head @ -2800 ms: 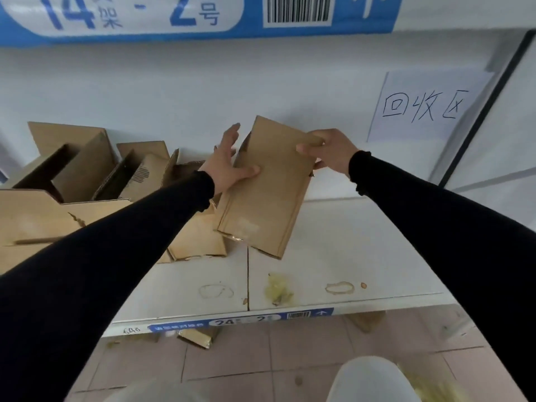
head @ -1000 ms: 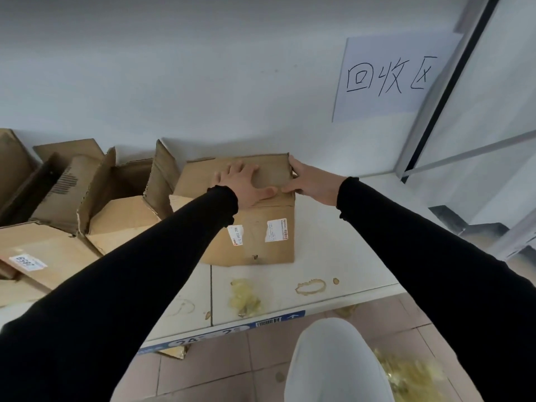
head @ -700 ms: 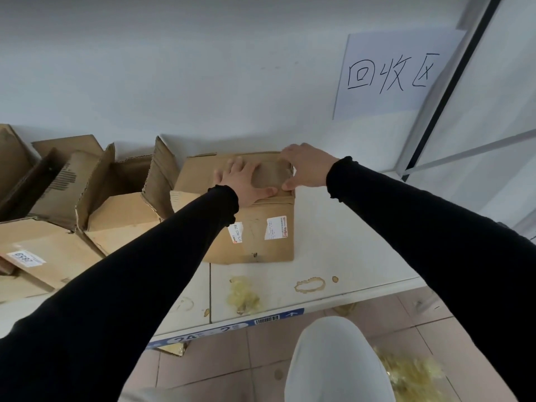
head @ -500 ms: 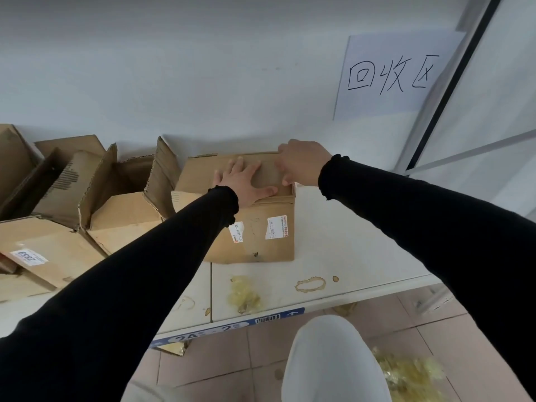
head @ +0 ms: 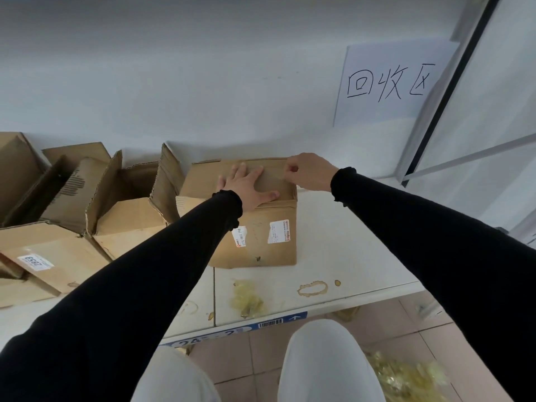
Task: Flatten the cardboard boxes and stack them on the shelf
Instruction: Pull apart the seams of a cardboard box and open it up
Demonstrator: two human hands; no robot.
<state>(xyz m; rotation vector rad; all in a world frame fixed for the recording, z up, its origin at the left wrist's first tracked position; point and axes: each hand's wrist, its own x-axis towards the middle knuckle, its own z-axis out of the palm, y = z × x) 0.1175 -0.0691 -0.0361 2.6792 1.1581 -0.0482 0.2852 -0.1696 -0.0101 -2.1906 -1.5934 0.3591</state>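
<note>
— So which box is being worked on?
— One closed cardboard box [head: 261, 224], standing on the white shelf [head: 348, 256] against the back wall, two stickers on its near face. The left hand [head: 246, 188] lies flat on its top, fingers spread, pressing down. The right hand [head: 309, 172] is at the top's far right edge, thumb and forefinger pinched together, apparently on a strip of tape, though I can't make out the tape itself.
— The step, then?
— Opening the top seam, I'd judge; flattening hasn't begun. Next the pinch has to peel along the seam while the left hand keeps the box from sliding, and then the flaps can be opened and the walls collapsed.
— And the count?
— Two hands, one box in hand. Left of it, an open box [head: 130, 204] with raised flaps, touching it; beyond, a jumble of other cartons [head: 49, 256], roughly three or four, overlapping too much to count surely. One handwritten paper sign [head: 388, 85] on the wall.
</note>
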